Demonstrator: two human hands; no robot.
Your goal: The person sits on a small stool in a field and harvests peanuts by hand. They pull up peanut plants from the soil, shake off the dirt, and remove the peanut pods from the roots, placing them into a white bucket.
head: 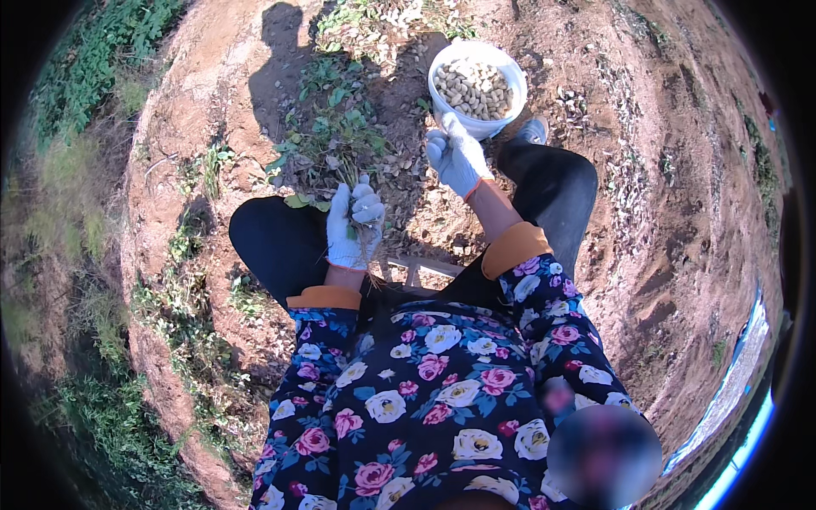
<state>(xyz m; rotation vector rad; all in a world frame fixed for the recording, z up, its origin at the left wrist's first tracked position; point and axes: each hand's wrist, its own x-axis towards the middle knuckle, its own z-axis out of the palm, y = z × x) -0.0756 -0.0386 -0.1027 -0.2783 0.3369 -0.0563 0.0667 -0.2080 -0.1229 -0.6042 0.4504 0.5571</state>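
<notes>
My left hand [356,223], in a white knit glove, grips a peanut plant [344,169] by its stems in front of my left knee. Thin roots trail below the fist, while the leafy tops spread forward over the ground. My right hand [458,156], gloved the same way, is at the near side of a white plastic bucket [519,89]. Its fingers are partly curled, and whether anything lies inside them is hidden. Unshelled peanuts [475,89] fill much of the bucket. It stands on the soil just ahead of my right foot.
A low seat frame [424,266] shows between my legs. Pulled plants [357,19] lie ahead on dry soil, with more greenery [191,325] along the left. Dense green growth [95,70] borders the field. Furrowed earth [656,210] with scattered dry leaves extends to the right.
</notes>
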